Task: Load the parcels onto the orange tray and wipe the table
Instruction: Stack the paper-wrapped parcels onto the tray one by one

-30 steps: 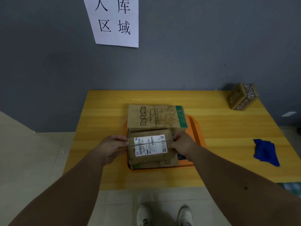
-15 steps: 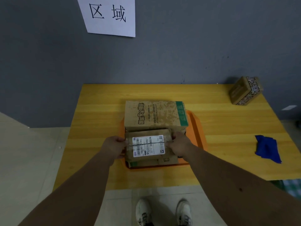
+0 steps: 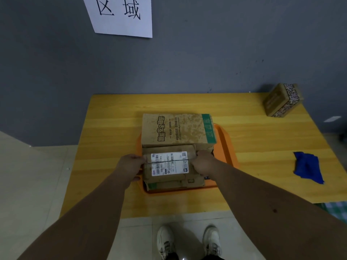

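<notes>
Brown labelled parcel (image 3: 167, 164) gripped at both ends by left hand (image 3: 131, 166) and right hand (image 3: 203, 162), atop orange tray (image 3: 225, 147). Right of tray: small box (image 3: 281, 100) unloaded, blue cloth (image 3: 308, 167) untouched.

My arms are bare from as far up as shows down to the wrist, with no sleeve, watch or ring in sight on my left hand (image 3: 131, 167) or my right hand (image 3: 203, 164). A small dark mark sits on my right forearm (image 3: 274, 210). I wear white lace-up sneakers (image 3: 166, 242) below dark trouser hems.
</notes>
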